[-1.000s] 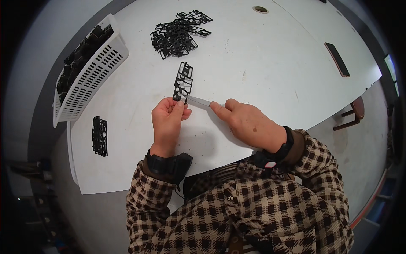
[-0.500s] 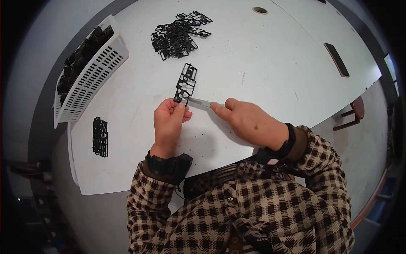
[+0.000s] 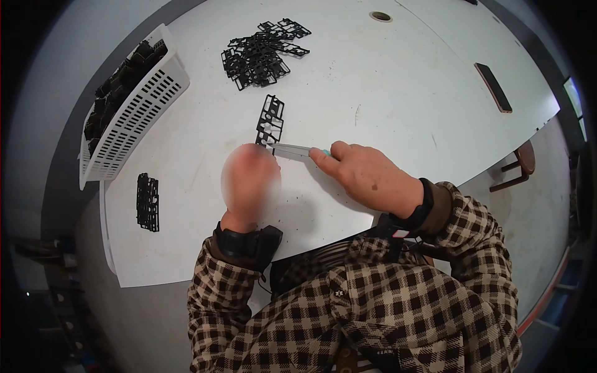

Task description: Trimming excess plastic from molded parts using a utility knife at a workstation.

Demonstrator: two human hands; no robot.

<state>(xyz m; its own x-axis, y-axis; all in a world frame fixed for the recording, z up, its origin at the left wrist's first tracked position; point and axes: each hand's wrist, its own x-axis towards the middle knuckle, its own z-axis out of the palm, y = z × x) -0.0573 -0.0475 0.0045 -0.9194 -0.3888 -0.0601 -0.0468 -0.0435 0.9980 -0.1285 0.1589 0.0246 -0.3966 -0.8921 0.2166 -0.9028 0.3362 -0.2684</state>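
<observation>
My left hand (image 3: 245,183) is smeared in the picture, but it is closed on the lower end of a black plastic frame (image 3: 271,118). This frame is long and flat, with several cut-out openings, and points away from me above the white table. In my right hand (image 3: 370,177), closed around its handle, is a knife with a slim grey blade (image 3: 292,150). A bit of teal handle shows by the fingers. The blade's tip reaches the frame's near end, just above my left hand. Whether it touches the frame I cannot tell.
A loose pile of similar black frames (image 3: 258,59) lies farther back. At left, a neat stack of black frames (image 3: 148,202) lies below a white slotted basket (image 3: 140,115) full of black parts. A tape roll (image 3: 380,17) and phone (image 3: 493,87) lie toward the right.
The held frame and my left hand have shifted slightly to the left. My right hand keeps the knife in nearly the same place.
</observation>
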